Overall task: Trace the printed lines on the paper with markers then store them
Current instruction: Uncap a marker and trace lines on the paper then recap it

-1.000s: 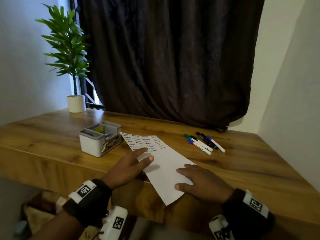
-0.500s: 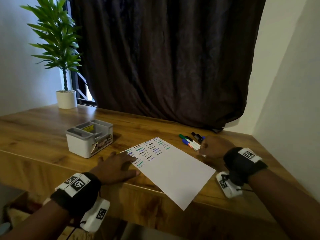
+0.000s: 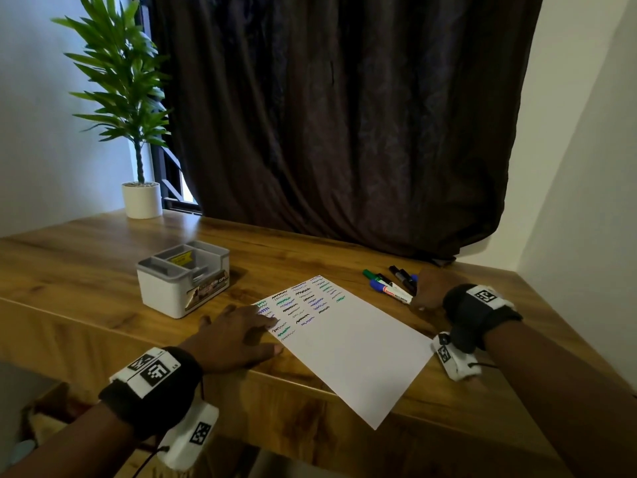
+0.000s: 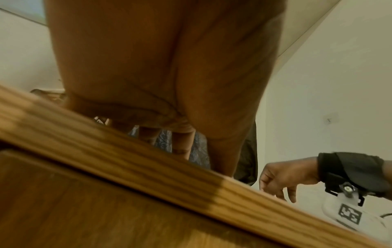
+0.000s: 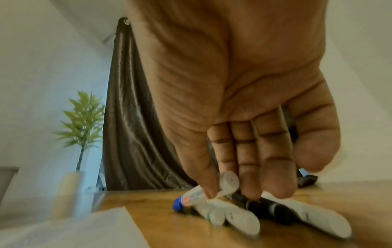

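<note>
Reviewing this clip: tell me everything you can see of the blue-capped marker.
The blue-capped marker has a white barrel with a red-and-white printed label and a blue cap at the end pointing toward the paper. It looks like smooth plastic, capped. It lies among the other markers on the wooden desk, right of the sheet. In the right wrist view its rear end is lifted off the pile, with the right hand pinching it between thumb and fingers; its blue tip stays low near the desk.
</note>
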Demonstrator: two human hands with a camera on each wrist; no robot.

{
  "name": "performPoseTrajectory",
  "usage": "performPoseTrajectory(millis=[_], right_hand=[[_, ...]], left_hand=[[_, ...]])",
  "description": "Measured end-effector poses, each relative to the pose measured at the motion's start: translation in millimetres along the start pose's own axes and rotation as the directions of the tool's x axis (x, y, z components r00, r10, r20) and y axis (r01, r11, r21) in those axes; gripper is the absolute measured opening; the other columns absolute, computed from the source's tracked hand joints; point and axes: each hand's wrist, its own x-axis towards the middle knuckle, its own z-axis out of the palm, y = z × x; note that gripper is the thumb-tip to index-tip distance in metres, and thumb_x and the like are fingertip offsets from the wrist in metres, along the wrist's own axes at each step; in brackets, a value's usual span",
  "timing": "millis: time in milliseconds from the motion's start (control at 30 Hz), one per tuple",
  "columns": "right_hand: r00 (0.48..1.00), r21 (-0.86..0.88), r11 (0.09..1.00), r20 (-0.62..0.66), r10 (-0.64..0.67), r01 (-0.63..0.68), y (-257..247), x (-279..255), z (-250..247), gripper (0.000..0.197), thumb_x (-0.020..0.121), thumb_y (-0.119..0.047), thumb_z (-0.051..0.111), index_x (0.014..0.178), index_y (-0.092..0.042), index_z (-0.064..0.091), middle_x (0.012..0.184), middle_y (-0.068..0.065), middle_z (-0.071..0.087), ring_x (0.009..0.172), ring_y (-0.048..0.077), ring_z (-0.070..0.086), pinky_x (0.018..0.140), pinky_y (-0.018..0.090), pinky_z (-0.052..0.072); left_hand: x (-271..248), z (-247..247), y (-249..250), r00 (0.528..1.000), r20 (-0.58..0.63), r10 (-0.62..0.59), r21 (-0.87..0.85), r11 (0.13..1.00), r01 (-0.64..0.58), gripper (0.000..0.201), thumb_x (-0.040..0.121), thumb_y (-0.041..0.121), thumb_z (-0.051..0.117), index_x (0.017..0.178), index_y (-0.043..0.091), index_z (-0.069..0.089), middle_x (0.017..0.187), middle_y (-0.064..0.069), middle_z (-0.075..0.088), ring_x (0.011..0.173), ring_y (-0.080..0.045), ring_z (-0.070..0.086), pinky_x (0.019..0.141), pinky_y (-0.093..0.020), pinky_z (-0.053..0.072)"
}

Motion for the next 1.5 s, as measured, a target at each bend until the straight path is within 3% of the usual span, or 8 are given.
performPoseTrajectory(millis=[200,400,600,800,967,1133,1300,1500], right_hand=[[0.983,0.482,0.872,-0.184,0.0,0.09,27,-12,-48,0.021,0.091,-0.024,0.073,0.088,-0.004,0.07,0.08,0.015,0.073,0.077,0.029,0.071,0.074,0.038,0.057],[0.941,0.751,0.576,-0.318,-0.117,0.325,21,-33,-79,0.015,0.096,-0.02,0.069,0.099,-0.007,0.075,0.084,0.012,0.079,0.067,0.027,0.068,0.071,0.039,0.056],[0.936,0.936,0.166,-0.273,-0.221,0.312,-21,-20,-68,0.014,0.1,-0.019,0.064,0.106,-0.011,0.073,0.085,0.012,0.074,0.062,0.018,0.064,0.061,0.03,0.051],[0.92,0.933,0.055,-0.339,-0.196,0.356,-60,17,-57,0.017,0.102,-0.019,0.06,0.116,-0.017,0.07,0.082,0.005,0.073,0.064,0.018,0.065,0.06,0.028,0.054],[0.956,0.883,0.422,-0.089,-0.28,0.206,-63,27,-43,0.027,0.097,-0.034,0.068,0.121,-0.022,0.066,0.093,0.003,0.079,0.073,0.018,0.072,0.062,0.029,0.056],[0.795,0.525,0.767,0.25,-0.554,0.37,-52,23,6,0.03,0.099,-0.031,0.066,0.129,-0.028,0.069,0.132,-0.013,0.07,0.117,-0.002,0.066,0.101,0.014,0.05],[0.802,0.422,0.82,0.286,-0.525,0.386,-52,32,11,0.038,0.103,-0.03,0.059,0.14,-0.021,0.063,0.143,-0.013,0.06,0.127,-0.002,0.054,0.089,-0.005,0.04],[0.85,0.381,0.85,0.236,-0.471,0.364,-64,59,9,0.036,0.103,-0.029,0.061,0.137,-0.019,0.066,0.142,-0.007,0.063,0.125,0.004,0.057,0.091,0.005,0.039]], left_hand=[[9,1,15,0.997,0.054,0.063,0.022,0.998,-0.064,0.125,0.037,0.109,0.021,0.148,0.051,0.033,0.163,0.003,0.023,0.152,-0.027,0.016,0.118,-0.066,0.01],[32,-31,42,0.947,-0.283,0.15,-0.407,0.876,-0.26,0.058,0.082,0.072,0.061,0.129,0.038,0.057,0.122,0.012,0.063,0.111,-0.013,0.065,0.09,-0.036,0.056],[74,-75,89,0.91,-0.36,0.207,-0.677,0.613,-0.407,0.03,0.101,0.038,0.051,0.125,0.024,0.064,0.114,0.004,0.074,0.101,-0.014,0.07,0.082,-0.031,0.056],[145,-74,104,0.875,-0.366,0.318,-0.683,0.547,-0.484,0.025,0.106,0.024,0.046,0.111,0.01,0.065,0.08,-0.006,0.064,0.057,-0.013,0.052,0.05,-0.023,0.042],[186,-85,76,0.87,-0.442,0.218,-0.723,0.487,-0.49,0.034,0.107,0.023,0.041,0.118,0.0,0.063,0.066,-0.002,0.047,0.045,-0.006,0.037,0.043,-0.021,0.028],[207,-86,54,0.89,-0.407,0.205,-0.746,0.488,-0.453,0.034,0.107,0.027,0.041,0.118,0.006,0.065,0.069,-0.001,0.051,0.05,-0.01,0.039,0.044,-0.024,0.033],[207,-76,52,0.89,-0.395,0.229,-0.75,0.479,-0.456,0.032,0.107,0.028,0.042,0.117,0.008,0.066,0.071,0.0,0.056,0.051,-0.009,0.043,0.044,-0.022,0.036],[207,-65,47,0.914,-0.359,0.188,-0.793,0.455,-0.405,0.028,0.106,0.024,0.044,0.11,0.01,0.068,0.07,-0.002,0.057,0.051,-0.008,0.043,0.045,-0.02,0.038]])
